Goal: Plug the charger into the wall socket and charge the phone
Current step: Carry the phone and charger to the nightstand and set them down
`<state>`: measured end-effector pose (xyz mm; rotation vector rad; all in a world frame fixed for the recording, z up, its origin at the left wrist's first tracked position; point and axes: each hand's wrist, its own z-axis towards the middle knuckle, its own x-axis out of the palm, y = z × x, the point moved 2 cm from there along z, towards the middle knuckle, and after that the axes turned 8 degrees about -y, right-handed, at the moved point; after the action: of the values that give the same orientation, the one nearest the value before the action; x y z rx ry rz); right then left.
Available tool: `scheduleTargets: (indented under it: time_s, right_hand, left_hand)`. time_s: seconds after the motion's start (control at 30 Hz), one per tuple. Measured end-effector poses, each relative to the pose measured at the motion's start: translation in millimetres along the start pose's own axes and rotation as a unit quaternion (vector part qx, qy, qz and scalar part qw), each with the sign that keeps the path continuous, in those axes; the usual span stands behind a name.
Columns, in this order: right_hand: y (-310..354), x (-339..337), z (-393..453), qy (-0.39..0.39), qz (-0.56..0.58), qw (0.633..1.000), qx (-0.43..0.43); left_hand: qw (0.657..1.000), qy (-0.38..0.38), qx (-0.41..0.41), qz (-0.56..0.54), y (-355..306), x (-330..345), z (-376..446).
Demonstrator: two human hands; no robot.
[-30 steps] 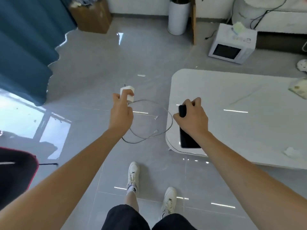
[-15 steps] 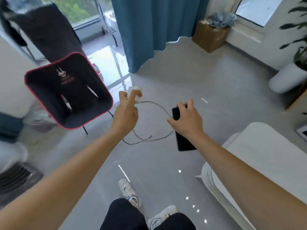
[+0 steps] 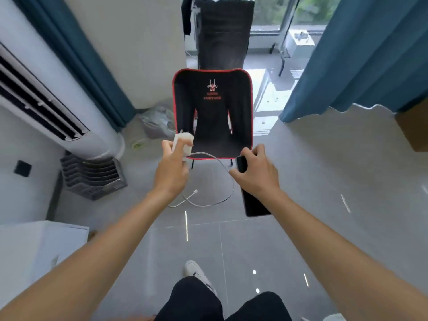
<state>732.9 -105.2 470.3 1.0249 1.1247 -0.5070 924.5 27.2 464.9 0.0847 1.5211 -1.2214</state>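
Left hand [image 3: 171,174] is closed round a white charger block [image 3: 183,144], prongs pointing up and away. Judged light, rigid and smooth: grip the flat sides, clear of the prongs. Its white cable [image 3: 222,165] hangs limp in a loop between the hands; the free connector [image 3: 195,191] dangles unplugged. Right hand [image 3: 257,174] is wrapped round the upper part of a black phone [image 3: 253,205]. Judged slick and breakable: hold by the edges. A dark wall socket [image 3: 22,168] sits low, far left, well apart from both hands.

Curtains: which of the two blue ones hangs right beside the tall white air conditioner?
The left curtain, directly behind the air conditioner; the right curtain hangs by the window.
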Motion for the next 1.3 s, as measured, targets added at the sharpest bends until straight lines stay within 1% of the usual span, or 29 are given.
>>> scheduleTargets:
  time_s: [0.17,0.27,0.4,0.57,0.7,0.73,0.8,0.87,1.03,1.13,1.3]
  right_hand:
    - [116,53,36,0.048,-0.001,0.992,-0.119]
    - [188,86,50,0.074,0.000,0.978,-0.193]
    - [279,133,63,0.115,0.014,0.955,-0.272]
    - [385,206,79,0.175,0.042,0.909,-0.375]
    - [465,256,82,0.228,0.050,0.869,-0.436]
    - [487,268,80,0.241,0.049,0.856,-0.455]
    - [515,283,73,0.257,0.044,0.836,-0.483]
    - [553,306,59,0.277,0.039,0.807,-0.520]
    - [635,359,4,0.307,0.010,0.746,-0.591]
    - [675,395,-36,0.317,0.002,0.723,-0.613]
    - [736,471,-100,0.320,-0.018,0.704,-0.633]
  left_hand:
    - [0.994,-0.073,-0.086,0.007,90,-62,19]
    - [0.982,-0.122,-0.141,0.018,143,-103,20]
    - [0.963,-0.168,-0.204,0.047,207,-154,18]
    - [0.930,-0.235,-0.274,0.072,280,-204,21]
    - [0.886,-0.279,-0.362,0.079,326,-237,11]
    - [0.872,-0.292,-0.384,0.080,338,-246,6]
    - [0.858,-0.303,-0.409,0.075,352,-256,-3]
    - [0.832,-0.327,-0.442,0.068,373,-270,-19]
    - [0.789,-0.382,-0.475,0.069,432,-300,-70]
    - [0.757,-0.399,-0.516,0.044,476,-310,-105]
    - [0.733,-0.393,-0.556,0.000,564,-310,-156]
